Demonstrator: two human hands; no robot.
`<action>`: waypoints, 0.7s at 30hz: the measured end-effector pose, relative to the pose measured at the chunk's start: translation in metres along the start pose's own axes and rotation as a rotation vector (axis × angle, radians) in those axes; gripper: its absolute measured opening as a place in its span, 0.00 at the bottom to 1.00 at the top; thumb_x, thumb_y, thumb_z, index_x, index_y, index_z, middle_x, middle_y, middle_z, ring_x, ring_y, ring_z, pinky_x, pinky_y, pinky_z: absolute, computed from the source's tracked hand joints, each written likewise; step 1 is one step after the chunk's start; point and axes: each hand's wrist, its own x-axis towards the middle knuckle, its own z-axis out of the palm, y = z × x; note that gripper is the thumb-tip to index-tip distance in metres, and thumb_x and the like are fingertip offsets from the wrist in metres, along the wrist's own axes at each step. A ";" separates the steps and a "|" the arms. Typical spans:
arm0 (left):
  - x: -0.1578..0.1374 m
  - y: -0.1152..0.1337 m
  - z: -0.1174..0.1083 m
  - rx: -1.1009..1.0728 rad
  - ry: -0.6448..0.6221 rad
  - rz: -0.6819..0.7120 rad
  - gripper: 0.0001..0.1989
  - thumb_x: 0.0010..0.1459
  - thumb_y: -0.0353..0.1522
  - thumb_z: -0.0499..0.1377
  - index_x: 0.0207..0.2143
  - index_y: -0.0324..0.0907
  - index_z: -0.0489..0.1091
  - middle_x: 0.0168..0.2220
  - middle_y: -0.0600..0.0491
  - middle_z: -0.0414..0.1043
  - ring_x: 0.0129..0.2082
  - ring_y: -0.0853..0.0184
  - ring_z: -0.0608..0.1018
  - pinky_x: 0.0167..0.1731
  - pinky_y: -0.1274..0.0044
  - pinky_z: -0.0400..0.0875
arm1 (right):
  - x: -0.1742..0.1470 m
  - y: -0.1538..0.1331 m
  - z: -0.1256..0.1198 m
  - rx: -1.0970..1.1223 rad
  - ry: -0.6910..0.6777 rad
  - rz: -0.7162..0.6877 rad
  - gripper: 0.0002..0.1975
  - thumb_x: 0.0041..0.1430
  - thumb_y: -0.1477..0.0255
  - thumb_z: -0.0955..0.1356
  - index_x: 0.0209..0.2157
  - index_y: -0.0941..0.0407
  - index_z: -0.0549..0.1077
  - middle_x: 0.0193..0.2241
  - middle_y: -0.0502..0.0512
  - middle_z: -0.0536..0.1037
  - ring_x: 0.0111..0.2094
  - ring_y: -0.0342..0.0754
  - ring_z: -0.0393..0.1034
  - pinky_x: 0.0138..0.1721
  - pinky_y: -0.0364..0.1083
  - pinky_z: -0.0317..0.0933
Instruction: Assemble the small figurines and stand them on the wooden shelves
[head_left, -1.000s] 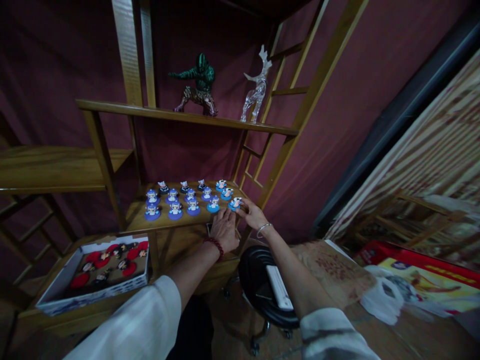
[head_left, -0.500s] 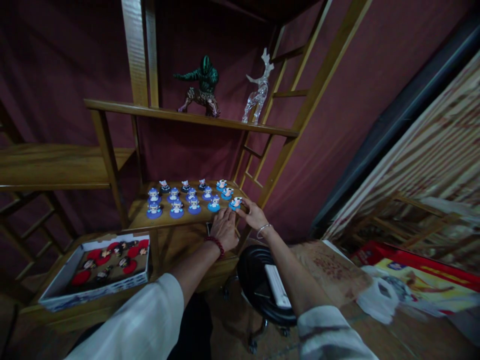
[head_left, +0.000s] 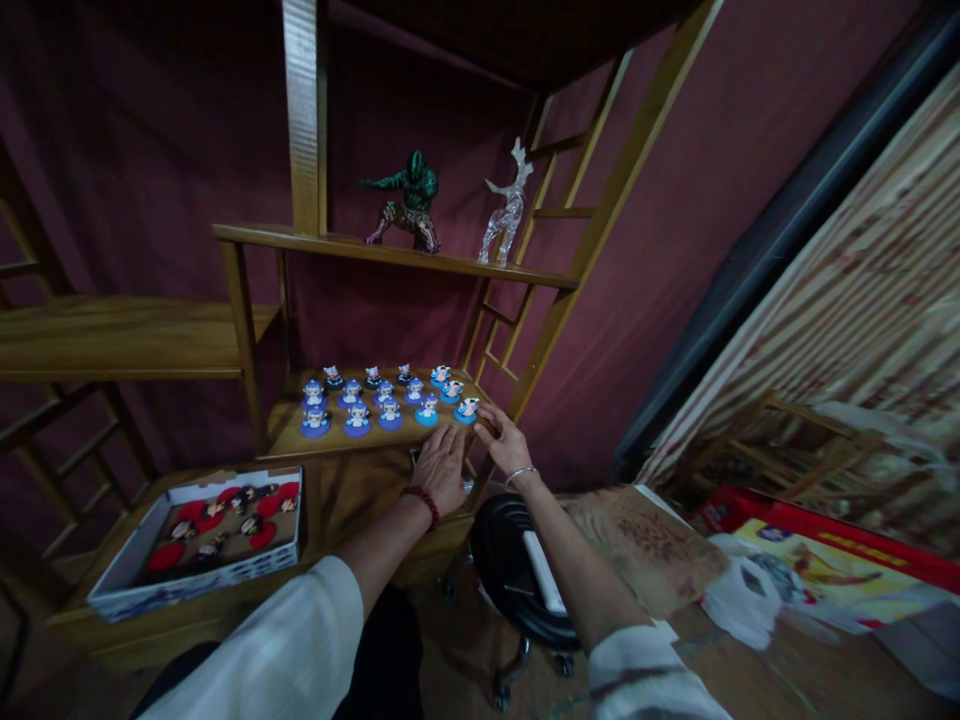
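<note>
My left hand (head_left: 441, 470), with a dark red bead bracelet, rests at the shelf's front edge, fingers stretched out and holding nothing. To its right, my right hand (head_left: 505, 442), wearing a silver bangle, has its fingers apart beside a small figurine on a blue base (head_left: 466, 410). Whether a fingertip still touches that base I cannot tell. Left of it stands another light-blue-based figurine (head_left: 427, 410). Several purple-based figurines (head_left: 358, 419) line up in rows on the wooden shelf (head_left: 289, 430), with small dark-based figurines (head_left: 373, 377) behind them.
An open box (head_left: 285, 545) of red-based figurines sits at the lower left. Above, a green-and-bronze statue (head_left: 411, 200) and a clear deer figure (head_left: 506, 212) stand on the upper shelf (head_left: 360, 253). Below my right arm is a black stool (head_left: 495, 560) bearing a white object (head_left: 544, 572).
My right fingers have loosened from the blue-based figurine and drawn slightly to its right. My left hand has shifted a little back from the figurines. The view has tilted slightly.
</note>
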 end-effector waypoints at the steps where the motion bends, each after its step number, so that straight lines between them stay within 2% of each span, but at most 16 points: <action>1: -0.002 0.000 0.000 -0.013 -0.014 -0.007 0.34 0.44 0.28 0.51 0.57 0.29 0.50 0.61 0.43 0.46 0.60 0.59 0.46 0.58 0.67 0.46 | -0.003 -0.001 0.000 0.005 0.011 0.012 0.21 0.50 0.70 0.65 0.48 0.54 0.64 0.43 0.56 0.73 0.46 0.47 0.67 0.49 0.50 0.60; 8: -0.016 -0.001 -0.001 -0.047 -0.028 0.012 0.33 0.44 0.27 0.50 0.56 0.26 0.51 0.61 0.42 0.43 0.62 0.62 0.41 0.59 0.72 0.44 | -0.029 -0.022 0.000 -0.062 0.107 0.016 0.16 0.50 0.69 0.63 0.43 0.54 0.69 0.42 0.55 0.74 0.44 0.48 0.67 0.50 0.52 0.59; 14: -0.029 0.000 -0.005 -0.046 -0.026 0.000 0.30 0.42 0.26 0.51 0.51 0.26 0.58 0.61 0.40 0.44 0.61 0.62 0.42 0.59 0.75 0.44 | -0.035 -0.031 0.000 -0.074 0.091 0.069 0.14 0.50 0.70 0.63 0.40 0.54 0.71 0.41 0.54 0.74 0.42 0.47 0.69 0.48 0.51 0.61; 18: -0.039 -0.001 -0.010 -0.037 -0.061 -0.046 0.26 0.43 0.27 0.53 0.48 0.30 0.62 0.61 0.41 0.45 0.61 0.58 0.44 0.58 0.71 0.46 | -0.035 -0.031 0.005 -0.062 0.065 0.078 0.13 0.50 0.70 0.63 0.39 0.54 0.71 0.39 0.53 0.75 0.41 0.46 0.70 0.47 0.48 0.62; 21: -0.046 -0.003 -0.012 -0.027 -0.074 -0.103 0.23 0.45 0.28 0.53 0.46 0.33 0.64 0.61 0.41 0.45 0.60 0.56 0.51 0.57 0.69 0.50 | -0.039 -0.036 0.008 -0.055 0.057 0.077 0.12 0.50 0.70 0.63 0.38 0.54 0.71 0.38 0.53 0.76 0.40 0.46 0.71 0.45 0.48 0.63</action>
